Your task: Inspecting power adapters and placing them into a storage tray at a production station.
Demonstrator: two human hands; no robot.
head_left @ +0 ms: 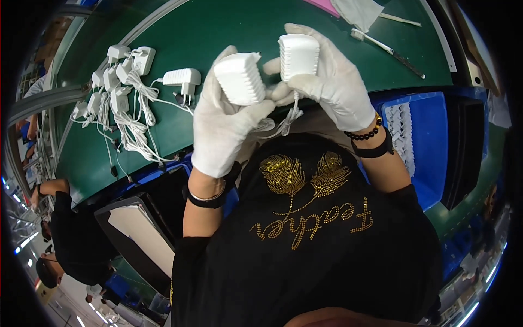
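Note:
Both my hands wear white gloves and are raised over the near edge of a green table (234, 32). My left hand (219, 122) grips a white power adapter (239, 79) with ribbed sides, its thumb along the lower end. In my right hand (340, 82) is a second white power adapter (299, 56), held upright between thumb and fingers. A bundled white cable (291, 121) hangs below that one. The two adapters are apart, side by side. Left of my left hand, another white adapter (182, 79) with a plug lies on the table.
At the left lie several white adapters (111, 79) with tied cables (136, 131). A toothbrush (387, 50) and a white cloth (357, 12) lie far right. A blue bin (427, 141) holding white pieces stands right; a dark box (139, 234) is at left. Another person (76, 234) works farther left.

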